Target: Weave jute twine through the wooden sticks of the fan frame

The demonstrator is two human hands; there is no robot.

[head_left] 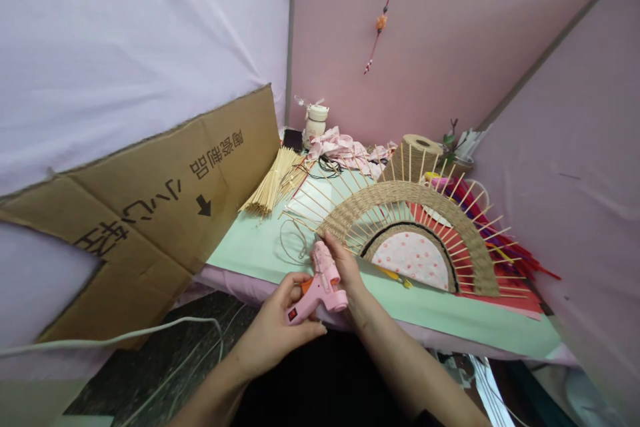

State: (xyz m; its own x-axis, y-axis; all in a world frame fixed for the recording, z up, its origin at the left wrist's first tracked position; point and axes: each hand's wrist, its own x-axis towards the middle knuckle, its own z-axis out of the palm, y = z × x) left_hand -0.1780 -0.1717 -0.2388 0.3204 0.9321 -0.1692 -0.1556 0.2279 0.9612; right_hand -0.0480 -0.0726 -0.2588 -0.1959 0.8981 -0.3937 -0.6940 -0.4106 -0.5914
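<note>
My left hand (277, 327) is wrapped round the handle of a pink hot glue gun (326, 277), with an orange trigger and a red switch. Its nozzle points away from me, at the left end of a half-round woven fan (430, 195) made of thin sticks and twine. At that same end, my right hand (346, 270) grips the edge of the twine band, its fingertips partly hidden behind the gun. Inside the fan sits a white half-disc (413, 259) with pink spots, edged in twine and black. A loose loop of twine (294, 241) lies left of the nozzle.
A bundle of thin sticks (270, 183) lies at the left beside a large cardboard sheet (200, 213). Behind are a white bottle (315, 121), pink cloth (345, 147) and a twine roll (413, 157). Red and purple fuzzy stems (500, 243) lie right. A white cable (150, 328) hangs left.
</note>
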